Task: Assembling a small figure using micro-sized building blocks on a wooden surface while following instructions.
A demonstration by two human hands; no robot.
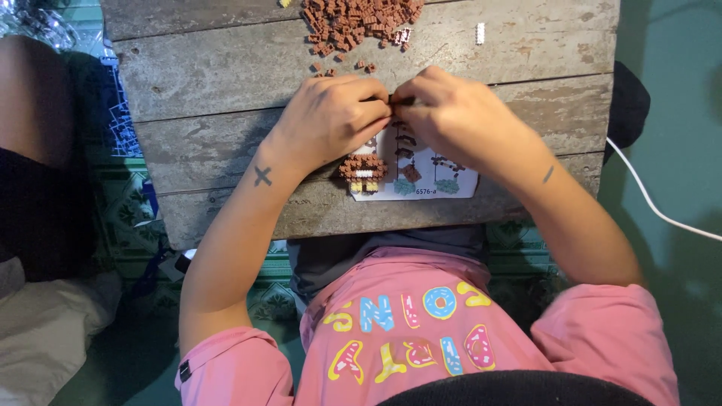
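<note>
My left hand (331,120) and my right hand (459,113) meet fingertip to fingertip over a weathered wooden board (210,75). Together they pinch a small brown brick piece (398,98), mostly hidden by the fingers. Under the hands lies a white instruction sheet (451,169) printed with pictures of a small brown brick figure. A pile of tiny brown bricks (357,19) sits just beyond the hands at the board's far edge, with a few strays (342,68) near my left knuckles.
A single white brick (480,33) lies on the board right of the pile. A white cable (654,207) runs across the green floor at right. Blue plastic parts (120,120) and another person's leg (30,98) are at left.
</note>
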